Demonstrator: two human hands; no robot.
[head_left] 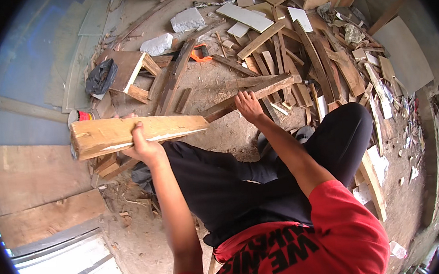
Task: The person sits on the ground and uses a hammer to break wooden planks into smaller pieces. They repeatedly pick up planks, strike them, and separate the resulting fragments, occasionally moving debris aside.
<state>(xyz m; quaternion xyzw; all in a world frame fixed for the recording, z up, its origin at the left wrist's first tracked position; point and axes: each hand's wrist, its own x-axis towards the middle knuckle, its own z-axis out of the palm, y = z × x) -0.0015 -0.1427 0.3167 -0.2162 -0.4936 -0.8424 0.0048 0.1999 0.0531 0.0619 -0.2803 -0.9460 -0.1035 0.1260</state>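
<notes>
My left hand point(147, 149) is closed around a thick, pale wooden beam point(96, 137), with the thumb on the near face and the other fingers mostly hidden behind it. The beam lies crosswise over my left knee, raised off the floor. A darker length of wood point(276, 84) slants up to the right just beyond my legs. My right hand point(248, 105) grips it near the middle, fingers curled over its edge. Its left end meets or passes behind the right end of the pale beam; which of the two I cannot tell.
Scrap boards point(302, 43) lie heaped at the far right. Ahead are an orange-handled tool point(201, 53), concrete chunks point(187, 20) and a low wooden box point(122, 72) beside a black plastic bag point(102, 77). A red-labelled can point(79, 116) stands left, near wooden panels point(37, 174).
</notes>
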